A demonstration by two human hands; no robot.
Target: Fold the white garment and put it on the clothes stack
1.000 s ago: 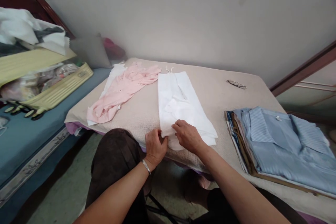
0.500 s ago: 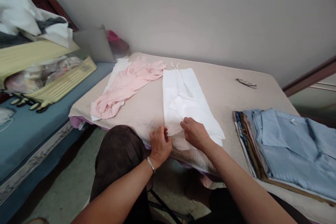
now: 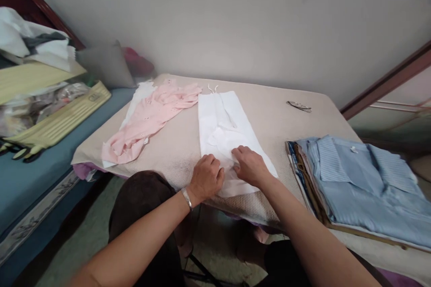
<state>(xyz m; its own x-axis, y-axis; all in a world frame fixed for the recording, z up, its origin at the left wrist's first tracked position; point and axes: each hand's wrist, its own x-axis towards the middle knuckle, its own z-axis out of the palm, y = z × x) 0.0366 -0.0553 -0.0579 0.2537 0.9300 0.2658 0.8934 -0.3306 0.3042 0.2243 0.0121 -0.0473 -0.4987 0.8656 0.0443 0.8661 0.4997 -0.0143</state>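
Curled fingers of a person's left hand point(image 3: 206, 177) and right hand point(image 3: 252, 167) meet white drawstring garment point(image 3: 210, 116), spread beneath and beyond them; whether either pinches cloth is unclear. Pink garment point(image 3: 151, 119) lies left.

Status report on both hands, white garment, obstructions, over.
Left-hand grip at white garment, near left edge; right-hand grip on near half. Fabric creased in places. Pink garment left, blue garment right, neither covering it.

There are two hands point(image 3: 206, 178) point(image 3: 251, 167), one white garment point(image 3: 227, 132), one pink garment point(image 3: 151, 119), one clothes stack point(image 3: 363, 184) and one bracelet point(image 3: 186, 198).
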